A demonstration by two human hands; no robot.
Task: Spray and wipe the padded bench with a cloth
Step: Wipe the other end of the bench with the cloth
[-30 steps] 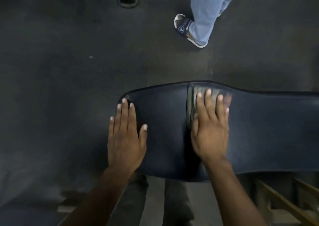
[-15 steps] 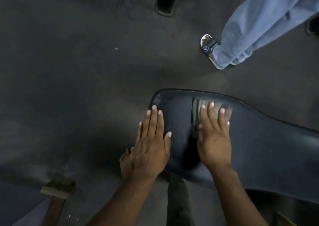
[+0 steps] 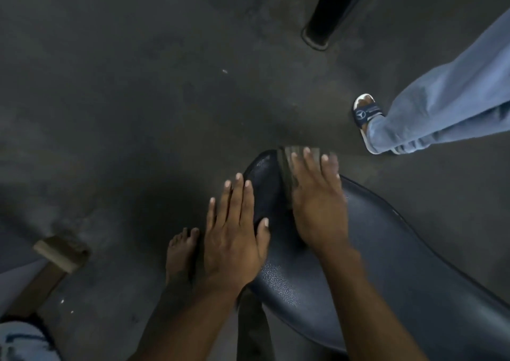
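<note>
The folded cloth (image 3: 289, 165) lies at the narrow far end of the padded bench (image 3: 386, 264), pinned under the right hand (image 3: 317, 203), fingers (image 3: 309, 162) extended and slightly spread. The left hand (image 3: 234, 231) rests flat, fingers together, on the bench's left edge. The bench's long axis runs from lower right to upper left.

Floor (image 3: 138, 98): dark grey, mottled, dimly lit — a few pale specks. Black post (image 3: 331, 5) stands on it at top right, with a flanged foot. Wooden leg (image 3: 47, 269) with a pale end at lower left. A bystander's blue trouser leg (image 3: 441, 107) and dark slide sandal (image 3: 365, 113) at right.
</note>
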